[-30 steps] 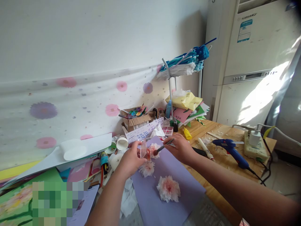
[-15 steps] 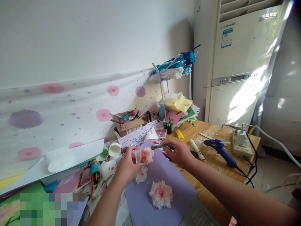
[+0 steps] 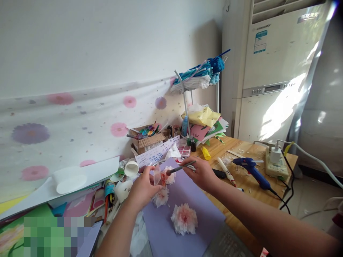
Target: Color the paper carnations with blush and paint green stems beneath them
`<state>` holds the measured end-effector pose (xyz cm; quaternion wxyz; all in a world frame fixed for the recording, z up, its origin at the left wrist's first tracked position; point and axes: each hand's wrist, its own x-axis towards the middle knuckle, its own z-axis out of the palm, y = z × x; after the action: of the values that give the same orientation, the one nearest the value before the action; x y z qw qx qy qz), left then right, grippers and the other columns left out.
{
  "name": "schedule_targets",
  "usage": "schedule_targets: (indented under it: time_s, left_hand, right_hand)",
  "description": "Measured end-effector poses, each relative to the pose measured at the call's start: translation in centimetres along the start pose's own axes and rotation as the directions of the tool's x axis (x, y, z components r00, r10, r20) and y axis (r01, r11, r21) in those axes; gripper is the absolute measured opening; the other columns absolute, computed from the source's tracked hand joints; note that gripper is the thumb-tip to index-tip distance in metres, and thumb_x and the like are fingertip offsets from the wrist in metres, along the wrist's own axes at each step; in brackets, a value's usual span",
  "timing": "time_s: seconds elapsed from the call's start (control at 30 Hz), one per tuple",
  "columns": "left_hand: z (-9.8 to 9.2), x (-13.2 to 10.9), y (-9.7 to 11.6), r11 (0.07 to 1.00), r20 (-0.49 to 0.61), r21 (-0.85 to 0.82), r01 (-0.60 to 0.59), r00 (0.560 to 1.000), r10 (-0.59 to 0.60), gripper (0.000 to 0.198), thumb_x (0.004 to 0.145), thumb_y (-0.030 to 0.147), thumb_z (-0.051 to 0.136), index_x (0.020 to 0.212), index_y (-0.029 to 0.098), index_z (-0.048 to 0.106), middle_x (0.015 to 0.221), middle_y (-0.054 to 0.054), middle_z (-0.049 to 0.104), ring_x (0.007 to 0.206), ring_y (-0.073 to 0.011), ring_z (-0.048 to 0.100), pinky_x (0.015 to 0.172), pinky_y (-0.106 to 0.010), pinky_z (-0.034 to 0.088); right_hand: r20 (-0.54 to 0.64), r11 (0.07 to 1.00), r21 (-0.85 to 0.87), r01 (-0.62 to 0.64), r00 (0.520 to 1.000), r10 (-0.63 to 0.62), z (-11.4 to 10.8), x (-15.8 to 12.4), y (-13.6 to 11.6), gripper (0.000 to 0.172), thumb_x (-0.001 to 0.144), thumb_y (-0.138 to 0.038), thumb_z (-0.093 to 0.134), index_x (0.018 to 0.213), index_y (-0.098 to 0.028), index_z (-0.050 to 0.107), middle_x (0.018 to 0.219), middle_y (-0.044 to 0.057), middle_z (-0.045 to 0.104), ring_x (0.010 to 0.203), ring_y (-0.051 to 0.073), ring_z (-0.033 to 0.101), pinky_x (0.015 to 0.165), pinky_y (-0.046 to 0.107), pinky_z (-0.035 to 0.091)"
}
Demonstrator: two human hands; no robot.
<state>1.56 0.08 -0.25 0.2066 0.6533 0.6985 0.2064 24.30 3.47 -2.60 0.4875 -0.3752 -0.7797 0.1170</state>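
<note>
My left hand [image 3: 143, 187] grips a small clear-lidded compact [image 3: 163, 178] with reddish-orange powder or paint in it, tilted up over the paper. Between the fingers of my right hand [image 3: 199, 173] is a brush [image 3: 180, 167] with a dark handle. Its bristle tip is at the compact's edge; whether it touches the colour I cannot tell. Beneath both hands lies a purple sheet [image 3: 184, 210]. On it rest several pale pink paper flowers: one nearest me [image 3: 184, 218], one below the compact [image 3: 160, 197], and one behind it [image 3: 170, 174], partly hidden.
To the right on the wooden table lie a blue glue gun [image 3: 252, 171], a white pen [image 3: 225, 169] and a power strip [image 3: 277, 160]. A cardboard box [image 3: 147, 141], paper cups [image 3: 131, 167] and a pink palette [image 3: 184, 151] stand behind. Papers crowd the left.
My right hand has moved slightly left and down, bringing the brush tip from above the flower to the compact. My left hand keeps holding the compact in nearly the same place.
</note>
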Motion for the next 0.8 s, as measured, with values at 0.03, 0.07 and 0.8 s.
schedule_targets:
  time_s: [0.03,0.07,0.8]
  left_hand:
    - [-0.07,-0.01,0.0,1.0,0.004,0.005,0.004,1.0,-0.004,0.033,0.097,0.029,0.065,0.127,0.018,0.058,0.12,-0.008,0.067,0.095,-0.0233,0.07,0.081,-0.043,0.06]
    - [-0.12,-0.01,0.01,1.0,0.008,0.008,0.007,1.0,-0.007,0.033,0.097,0.029,0.065,0.127,0.018,0.058,0.12,-0.008,0.067,0.095,-0.0233,0.07,0.081,-0.043,0.06]
    - [0.33,0.4,-0.84,0.999,0.022,0.033,0.042,0.999,-0.043,0.033,0.097,0.029,0.065,0.127,0.018,0.058,0.12,-0.008,0.067,0.094,-0.0231,0.07,0.081,-0.043,0.06]
  right_hand:
    - [0.007,1.0,0.001,0.005,1.0,-0.005,0.02,-0.03,-0.05,0.014,0.082,-0.012,0.062,0.086,-0.023,0.07,0.087,0.005,0.077,0.084,0.022,0.071,0.078,0.035,0.053]
    - [0.014,1.0,0.001,0.011,1.0,-0.011,0.04,-0.06,-0.08,0.013,0.081,-0.012,0.063,0.086,-0.023,0.07,0.085,0.005,0.076,0.083,0.022,0.07,0.078,0.035,0.053]
    - [0.034,0.983,0.011,0.181,0.983,-0.181,0.4,-0.39,0.35,0.011,0.084,-0.011,0.064,0.087,-0.021,0.068,0.082,0.005,0.074,0.081,0.022,0.067,0.075,0.034,0.052]
